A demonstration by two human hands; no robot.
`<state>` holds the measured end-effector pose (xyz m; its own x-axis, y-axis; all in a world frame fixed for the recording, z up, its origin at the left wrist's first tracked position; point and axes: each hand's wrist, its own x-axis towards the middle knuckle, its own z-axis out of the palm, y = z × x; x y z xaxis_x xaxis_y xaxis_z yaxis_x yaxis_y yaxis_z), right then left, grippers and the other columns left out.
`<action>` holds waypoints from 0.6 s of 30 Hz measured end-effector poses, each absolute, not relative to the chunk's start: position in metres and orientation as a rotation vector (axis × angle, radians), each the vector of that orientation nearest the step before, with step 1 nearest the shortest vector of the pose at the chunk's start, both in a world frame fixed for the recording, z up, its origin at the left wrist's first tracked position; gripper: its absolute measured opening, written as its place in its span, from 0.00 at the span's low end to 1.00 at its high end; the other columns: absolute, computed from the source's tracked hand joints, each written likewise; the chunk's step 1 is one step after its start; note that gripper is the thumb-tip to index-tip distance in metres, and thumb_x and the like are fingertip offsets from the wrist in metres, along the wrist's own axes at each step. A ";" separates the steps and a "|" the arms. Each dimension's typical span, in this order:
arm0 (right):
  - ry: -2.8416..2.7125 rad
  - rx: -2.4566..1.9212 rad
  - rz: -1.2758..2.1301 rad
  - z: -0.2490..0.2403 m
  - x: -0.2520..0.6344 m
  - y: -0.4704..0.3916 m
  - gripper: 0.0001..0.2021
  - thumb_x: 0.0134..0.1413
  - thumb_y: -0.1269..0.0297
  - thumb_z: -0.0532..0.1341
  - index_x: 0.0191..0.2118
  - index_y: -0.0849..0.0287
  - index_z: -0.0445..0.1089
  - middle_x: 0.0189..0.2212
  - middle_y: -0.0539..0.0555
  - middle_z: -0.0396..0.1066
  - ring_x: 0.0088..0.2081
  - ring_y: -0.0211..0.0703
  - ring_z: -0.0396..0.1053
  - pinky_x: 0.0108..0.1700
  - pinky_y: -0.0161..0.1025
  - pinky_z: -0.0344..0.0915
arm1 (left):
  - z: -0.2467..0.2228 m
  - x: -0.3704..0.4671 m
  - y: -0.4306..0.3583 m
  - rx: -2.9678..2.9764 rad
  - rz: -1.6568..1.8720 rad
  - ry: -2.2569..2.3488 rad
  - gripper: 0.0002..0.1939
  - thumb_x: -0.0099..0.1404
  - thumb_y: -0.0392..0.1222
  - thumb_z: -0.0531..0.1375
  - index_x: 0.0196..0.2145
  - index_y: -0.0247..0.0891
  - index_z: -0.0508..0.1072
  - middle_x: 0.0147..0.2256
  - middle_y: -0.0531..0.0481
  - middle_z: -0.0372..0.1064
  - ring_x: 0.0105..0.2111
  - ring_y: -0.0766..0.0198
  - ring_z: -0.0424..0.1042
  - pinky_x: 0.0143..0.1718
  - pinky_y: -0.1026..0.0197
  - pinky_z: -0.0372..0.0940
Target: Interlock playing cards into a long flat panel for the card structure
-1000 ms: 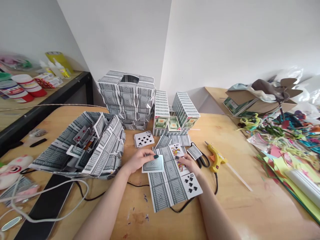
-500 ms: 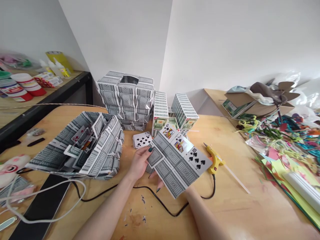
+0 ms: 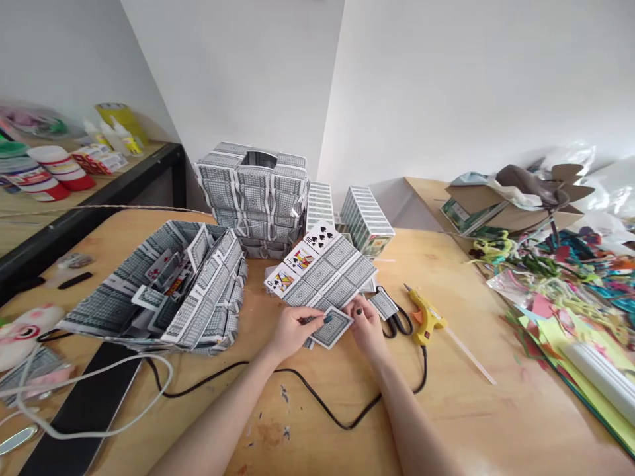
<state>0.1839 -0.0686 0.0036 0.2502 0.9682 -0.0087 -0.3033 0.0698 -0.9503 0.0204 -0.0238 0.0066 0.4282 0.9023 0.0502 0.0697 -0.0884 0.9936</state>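
Observation:
Ahead of me is a flat panel of joined playing cards (image 3: 330, 271). It shows grey patterned backs, with the faces of a ten, a jack and a queen of spades along its far left edge. My left hand (image 3: 297, 332) is closed, pinching a single playing card (image 3: 333, 329) face down at the panel's near edge. My right hand (image 3: 368, 328) is closed on the panel's near right corner, close to that card. Whether the card touches the panel is hard to tell. A small grey-backed piece shows partly beneath the card.
On the left stands an open card-built basket (image 3: 208, 291) with loose cards inside. Behind are a card-built block (image 3: 253, 198) and stacked card boxes (image 3: 367, 218). A yellow glue gun (image 3: 425, 316) lies right, its black cord (image 3: 317, 404) crossing the table. Coloured paper (image 3: 560, 357) lies farther right.
The panel has turned, so its face cards now point to the far left. My right hand has come out from underneath to its near right corner. My left hand has moved nearer with the single card.

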 end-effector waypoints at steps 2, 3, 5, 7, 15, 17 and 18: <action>-0.882 -1.080 1.121 0.006 0.181 -0.068 0.19 0.35 0.54 0.68 0.36 0.55 0.70 0.23 0.47 0.63 0.27 0.36 0.60 0.30 0.32 0.60 | 0.006 0.023 -0.026 1.526 0.937 0.928 0.07 0.53 0.42 0.62 0.27 0.38 0.78 0.25 0.49 0.74 0.23 0.64 0.68 0.25 0.65 0.61; -0.896 -1.095 1.133 0.007 0.179 -0.067 0.18 0.34 0.57 0.69 0.36 0.55 0.70 0.25 0.47 0.65 0.29 0.38 0.62 0.33 0.33 0.61 | 0.007 0.023 -0.026 1.544 0.936 0.916 0.07 0.53 0.43 0.61 0.28 0.38 0.78 0.26 0.48 0.74 0.24 0.64 0.68 0.26 0.65 0.62; -0.867 -1.107 1.181 0.006 0.176 -0.067 0.17 0.36 0.61 0.69 0.36 0.54 0.70 0.30 0.49 0.69 0.33 0.40 0.65 0.38 0.36 0.62 | 0.008 0.021 -0.026 1.564 0.883 0.861 0.08 0.54 0.43 0.61 0.29 0.38 0.78 0.28 0.48 0.75 0.26 0.63 0.70 0.28 0.64 0.63; -0.789 -1.078 1.240 0.003 0.176 -0.066 0.14 0.39 0.61 0.67 0.36 0.55 0.70 0.32 0.49 0.70 0.35 0.41 0.66 0.40 0.37 0.63 | 0.009 0.019 -0.026 1.518 0.806 0.801 0.09 0.54 0.43 0.61 0.31 0.38 0.78 0.30 0.47 0.75 0.29 0.61 0.71 0.30 0.64 0.64; -0.492 -1.082 1.184 0.000 0.195 -0.065 0.11 0.36 0.57 0.68 0.25 0.55 0.68 0.23 0.46 0.68 0.24 0.37 0.64 0.29 0.34 0.63 | 0.010 0.004 -0.015 1.270 0.573 0.517 0.13 0.53 0.48 0.62 0.31 0.36 0.78 0.35 0.42 0.74 0.40 0.53 0.71 0.43 0.55 0.64; -0.518 -1.126 1.149 0.000 0.196 -0.065 0.12 0.35 0.55 0.68 0.25 0.56 0.68 0.22 0.47 0.67 0.24 0.37 0.63 0.28 0.34 0.62 | 0.011 0.004 -0.014 1.220 0.592 0.469 0.17 0.51 0.51 0.63 0.34 0.36 0.76 0.37 0.42 0.73 0.41 0.53 0.70 0.42 0.55 0.65; -0.556 -1.148 1.121 0.000 0.195 -0.065 0.13 0.35 0.54 0.68 0.24 0.56 0.68 0.22 0.47 0.67 0.25 0.37 0.63 0.28 0.34 0.62 | 0.010 0.006 -0.015 1.177 0.605 0.459 0.20 0.49 0.52 0.64 0.36 0.36 0.75 0.38 0.42 0.73 0.40 0.53 0.71 0.41 0.55 0.66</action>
<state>0.1954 -0.0646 -0.0005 0.3880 0.9042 -0.1787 -0.4056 -0.0066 -0.9140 0.0058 -0.0152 0.0105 0.7557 0.6546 -0.0210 -0.1973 0.2582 0.9457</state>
